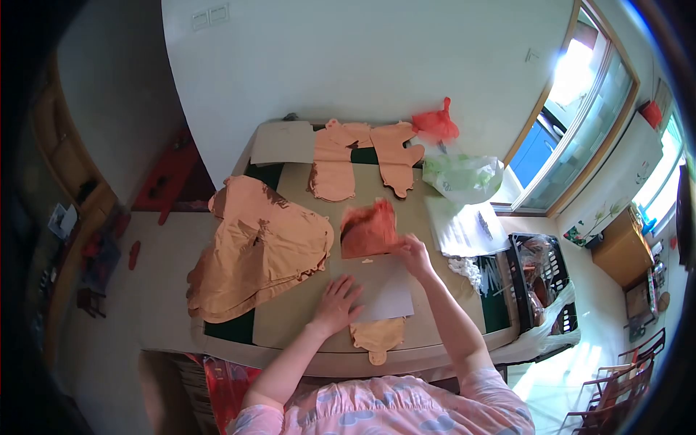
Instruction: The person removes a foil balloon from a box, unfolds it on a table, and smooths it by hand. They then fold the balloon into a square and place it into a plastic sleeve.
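Observation:
A grey card (386,290) lies on the table in front of me. My left hand (338,304) rests at its left edge, fingers spread. My right hand (412,254) pinches the lower right corner of a copper-coloured flat foil balloon (370,233) at the card's top edge. This foil stands partly raised and is blurred along its upper side. From under the card's near edge pokes a lighter gold foil piece (377,338) with a rounded tab. A large stack of flat foil balloons (264,250) spreads out left of my hands.
More foil balloons (395,159) lie at the table's back, beside a grey board (283,143). A red plastic bag (438,125), a pale green bag (464,177) and white sheets (470,226) sit on the right. Beside the table stands a black crate (516,290) of plastic packets.

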Available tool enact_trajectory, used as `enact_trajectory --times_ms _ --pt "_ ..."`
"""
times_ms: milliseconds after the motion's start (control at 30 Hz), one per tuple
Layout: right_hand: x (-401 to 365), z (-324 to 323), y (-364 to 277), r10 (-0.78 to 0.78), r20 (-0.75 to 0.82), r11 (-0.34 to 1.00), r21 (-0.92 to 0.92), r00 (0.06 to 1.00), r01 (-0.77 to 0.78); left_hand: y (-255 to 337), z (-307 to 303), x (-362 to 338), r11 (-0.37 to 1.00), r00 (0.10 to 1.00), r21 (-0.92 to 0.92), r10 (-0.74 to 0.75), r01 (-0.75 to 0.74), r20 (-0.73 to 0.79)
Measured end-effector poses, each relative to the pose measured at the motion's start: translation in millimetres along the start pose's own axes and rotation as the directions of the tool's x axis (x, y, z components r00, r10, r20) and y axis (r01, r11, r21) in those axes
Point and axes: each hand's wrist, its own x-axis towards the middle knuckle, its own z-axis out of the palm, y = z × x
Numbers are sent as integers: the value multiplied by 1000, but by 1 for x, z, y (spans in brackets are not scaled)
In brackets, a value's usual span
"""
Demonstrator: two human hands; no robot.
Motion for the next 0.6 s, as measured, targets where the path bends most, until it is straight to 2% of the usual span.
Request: enact_trajectory --times_ms 100,167,200,333,400,500,600 --pt "-43 -20 -10 -222 163 958 -146 961 246 -2 5 0 999 1000 -44 4 -4 2" --pt "-53 -30 1 -172 181 965 -169 968 203 -5 10 0 999 998 -21 -33 34 50" --pt "-59 -32 6 -145 184 968 -178 972 178 -4 7 0 999 999 -39 -21 22 28" --pt "-33 -1 -19 -206 122 925 -299 971 234 -4 5 0 1000 1000 -19 21 -21 -14" --pt "-23 19 -19 -225 142 887 -380 964 263 -2 4 1 1000 999 -1 12 -12 -30" --pt "-26 38 -6 -166 270 784 -547 948 293 -2 5 3 1000 999 -21 -7 6 -42" --pt "-50 37 -9 -161 286 767 -566 945 302 -1 6 4 1000 999 -10 -16 15 -50"
